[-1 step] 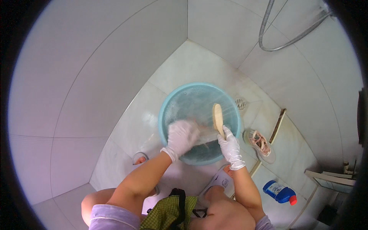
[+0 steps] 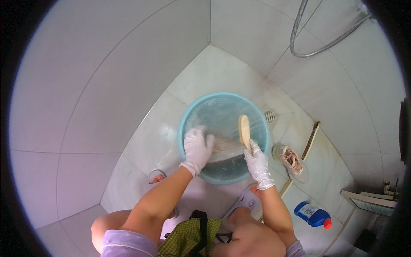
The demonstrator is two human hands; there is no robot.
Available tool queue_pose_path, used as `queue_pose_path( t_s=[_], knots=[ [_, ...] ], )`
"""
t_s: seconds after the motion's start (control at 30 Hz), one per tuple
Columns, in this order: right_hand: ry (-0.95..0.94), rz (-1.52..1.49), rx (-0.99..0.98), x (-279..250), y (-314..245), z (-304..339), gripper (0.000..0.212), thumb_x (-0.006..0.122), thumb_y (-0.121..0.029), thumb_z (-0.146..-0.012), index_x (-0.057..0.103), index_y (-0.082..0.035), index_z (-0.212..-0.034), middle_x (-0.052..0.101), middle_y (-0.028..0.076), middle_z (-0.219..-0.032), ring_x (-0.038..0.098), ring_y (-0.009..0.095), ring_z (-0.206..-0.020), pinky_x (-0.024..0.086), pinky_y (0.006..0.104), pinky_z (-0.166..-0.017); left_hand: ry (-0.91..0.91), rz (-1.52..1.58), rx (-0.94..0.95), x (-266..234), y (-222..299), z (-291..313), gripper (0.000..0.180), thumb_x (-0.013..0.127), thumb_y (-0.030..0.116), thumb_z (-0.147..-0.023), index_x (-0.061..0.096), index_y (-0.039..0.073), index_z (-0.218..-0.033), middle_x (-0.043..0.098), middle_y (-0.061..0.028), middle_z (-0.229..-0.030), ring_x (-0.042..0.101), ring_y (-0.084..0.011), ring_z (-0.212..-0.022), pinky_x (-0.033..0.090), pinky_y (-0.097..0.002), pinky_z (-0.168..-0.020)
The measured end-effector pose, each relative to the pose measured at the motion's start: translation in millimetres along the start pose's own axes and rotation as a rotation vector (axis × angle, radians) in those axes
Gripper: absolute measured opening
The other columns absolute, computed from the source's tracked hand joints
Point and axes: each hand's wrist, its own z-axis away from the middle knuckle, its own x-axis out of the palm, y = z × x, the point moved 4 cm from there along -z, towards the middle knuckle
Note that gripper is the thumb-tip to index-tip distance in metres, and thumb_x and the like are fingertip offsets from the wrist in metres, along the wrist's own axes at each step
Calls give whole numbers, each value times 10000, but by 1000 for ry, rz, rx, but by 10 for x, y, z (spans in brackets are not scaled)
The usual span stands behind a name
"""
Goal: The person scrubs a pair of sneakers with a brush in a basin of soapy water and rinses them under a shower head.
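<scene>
A light blue round basin (image 2: 266,128) holds water with foam, and a pale shoe with a whitish sole (image 2: 227,153) lies partly in it. My right hand (image 2: 257,165), in a white glove, is closed round the handle of a wooden scrub brush (image 2: 244,128). The brush head points up and away over the basin's right side. My left hand (image 2: 197,152), gloved too, is over the basin's left side beside the shoe's left end. Motion blurs its fingers, so I cannot see whether they grip the shoe. Streaks of water cross the basin.
Right of the basin, a second shoe with pink laces (image 2: 292,162) lies on the tiled floor near a drain grate (image 2: 269,115). A blue bottle with a red cap (image 2: 312,214) lies nearer me. A metal shower hose (image 2: 299,55) hangs at the upper right wall.
My left hand has moved left and slightly away from me, uncovering more of the shoe. My right hand and the scrub brush have barely moved.
</scene>
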Motion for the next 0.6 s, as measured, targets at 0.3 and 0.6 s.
queue_pose_path(
  t_s=[0.3, 0.6],
  knots=[
    [-115, -72, 272, 235, -99, -161, 477, 578, -303, -935, 474, -75, -1341, 651, 213, -864, 636, 356, -795, 498, 433, -710, -29, 1149, -949, 269, -399, 288, 250, 614, 307, -915, 654, 60, -895, 612, -47, -853, 552, -152, -820, 425, -296, -762],
    [-158, 102, 180, 184, -628, -200, 678, 619, -441, -876, 483, 52, -1321, 628, 333, -1041, 619, 449, -1002, 494, 469, -851, 2, 968, -733, 374, 85, 550, 254, 552, 254, -965, 609, 9, -925, 590, -32, -756, 564, -126, -710, 479, -297, -692]
  ],
)
